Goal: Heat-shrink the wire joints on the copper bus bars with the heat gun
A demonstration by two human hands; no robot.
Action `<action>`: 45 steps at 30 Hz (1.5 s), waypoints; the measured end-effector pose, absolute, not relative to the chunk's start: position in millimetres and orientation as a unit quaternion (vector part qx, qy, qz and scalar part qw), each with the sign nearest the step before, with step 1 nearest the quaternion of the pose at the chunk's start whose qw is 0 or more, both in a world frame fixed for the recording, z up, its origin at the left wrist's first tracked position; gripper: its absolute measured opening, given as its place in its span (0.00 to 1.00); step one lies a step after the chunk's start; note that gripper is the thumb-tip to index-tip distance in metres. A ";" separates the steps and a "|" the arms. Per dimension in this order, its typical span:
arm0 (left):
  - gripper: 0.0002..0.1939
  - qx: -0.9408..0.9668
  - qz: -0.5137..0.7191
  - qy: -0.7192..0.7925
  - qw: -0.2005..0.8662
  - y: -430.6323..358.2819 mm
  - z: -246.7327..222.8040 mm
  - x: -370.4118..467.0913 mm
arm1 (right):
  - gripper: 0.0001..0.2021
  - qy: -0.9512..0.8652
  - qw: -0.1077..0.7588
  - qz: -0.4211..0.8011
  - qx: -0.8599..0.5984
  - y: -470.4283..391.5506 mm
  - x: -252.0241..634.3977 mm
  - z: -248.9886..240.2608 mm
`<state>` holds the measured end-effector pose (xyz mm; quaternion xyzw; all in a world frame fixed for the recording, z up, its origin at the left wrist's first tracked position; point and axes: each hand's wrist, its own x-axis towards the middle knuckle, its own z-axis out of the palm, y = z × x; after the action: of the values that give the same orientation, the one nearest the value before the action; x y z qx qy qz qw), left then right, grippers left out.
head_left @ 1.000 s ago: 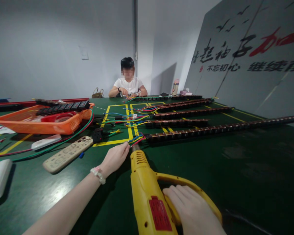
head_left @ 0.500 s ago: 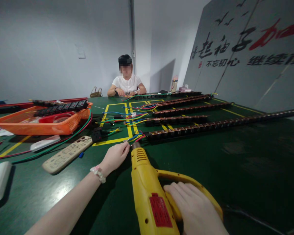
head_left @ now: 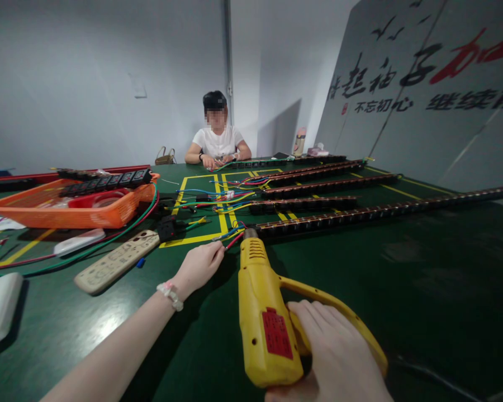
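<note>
A yellow heat gun (head_left: 260, 312) with a red label is gripped by its handle in my right hand (head_left: 331, 340). Its metal nozzle is close to the wire end of the nearest long black strip (head_left: 343, 220). My left hand (head_left: 201, 265), with a bracelet at the wrist, pinches the end of a red wire (head_left: 235, 240) just left of the nozzle. Blue and yellow wires lie beside the red one, behind my left fingertips.
An orange basket (head_left: 121, 215) with black parts stands at the left. A beige remote (head_left: 117, 262), white objects and loose wires lie before it. More wired strips (head_left: 331, 187) extend rightward; across the table sits a person (head_left: 218, 139).
The heat gun and my right hand have moved right and slightly up, baring more red wire beside the nozzle. Across the table, the person's hands have shifted.
</note>
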<state>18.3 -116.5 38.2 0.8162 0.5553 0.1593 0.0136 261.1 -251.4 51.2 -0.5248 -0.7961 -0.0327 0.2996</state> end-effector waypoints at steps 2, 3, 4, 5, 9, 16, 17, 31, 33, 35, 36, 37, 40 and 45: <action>0.15 0.818 0.162 0.553 0.012 -116.4 37.8 18.2 | 0.38 -0.801 0.295 -0.031 -0.520 -252.3 261.6 52.6; 0.15 0.818 0.162 0.552 0.011 -116.4 37.7 18.2 | 0.38 -0.804 0.295 -0.032 -0.516 -252.7 262.0 53.3; 0.15 0.818 0.163 0.552 0.010 -116.4 37.6 18.2 | 0.38 -0.807 0.295 -0.034 -0.510 -253.0 262.5 53.8; 0.15 0.818 0.164 0.552 0.010 -116.5 37.6 18.2 | 0.38 -0.810 0.297 -0.037 -0.505 -252.9 263.1 53.9; 0.15 0.817 0.164 0.552 0.013 -117.2 38.8 19.1 | 0.38 -0.833 0.288 -0.049 -0.470 -248.6 268.1 47.6; 0.15 0.811 0.154 0.565 0.016 -117.4 39.9 20.6 | 0.32 -0.862 0.245 -0.040 -0.442 -244.9 277.5 28.8; 0.15 0.811 0.155 0.563 0.014 -117.3 39.5 20.4 | 0.30 -0.863 0.239 -0.038 -0.444 -246.1 277.4 29.1; 0.14 0.804 0.158 0.572 0.028 -117.7 40.2 20.1 | 0.25 -0.856 0.252 -0.023 -0.451 -248.0 275.3 29.6; 0.14 0.802 0.162 0.574 0.037 -118.1 41.0 20.3 | 0.27 -0.853 0.260 -0.033 -0.451 -247.0 274.4 28.0; 0.14 0.798 0.166 0.578 0.042 -118.2 41.6 20.4 | 0.31 -0.849 0.268 -0.045 -0.454 -246.2 273.0 29.3; 0.14 0.796 0.167 0.580 0.044 -118.1 41.7 20.4 | 0.33 -0.847 0.269 -0.051 -0.456 -245.9 272.2 31.2; 0.14 0.796 0.168 0.580 0.045 -118.0 41.7 20.3 | 0.35 -0.846 0.266 -0.055 -0.458 -245.8 271.4 33.7; 0.14 0.799 0.172 0.575 0.043 -117.8 41.2 20.1 | 0.40 -0.844 0.270 -0.069 -0.458 -245.8 268.2 42.1; 0.14 0.800 0.174 0.572 0.039 -118.0 40.0 19.5 | 0.45 -0.806 0.309 -0.075 -0.499 -247.2 261.9 46.4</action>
<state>19.5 -118.0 40.0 0.8004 0.5724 0.1738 0.0388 261.9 -247.2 46.4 -0.4992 -0.8062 -0.0750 0.3086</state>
